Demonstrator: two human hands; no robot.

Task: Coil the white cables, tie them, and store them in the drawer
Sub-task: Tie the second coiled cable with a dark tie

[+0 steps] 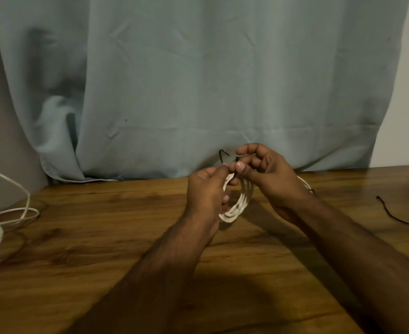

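Observation:
A coiled white cable (237, 206) hangs between my two hands above the middle of the wooden table (102, 249). My left hand (206, 191) grips the coil's left side. My right hand (268, 174) pinches a thin black tie (222, 155) at the top of the coil, and the tie's free end sticks up and bends over. Another white cable (8, 213) lies loose and uncoiled at the table's left edge. No drawer is in view.
A second black tie (391, 210) lies on the table at the right. A grey-blue curtain (198, 80) hangs behind the table's far edge. A pale wall (406, 116) shows at the right.

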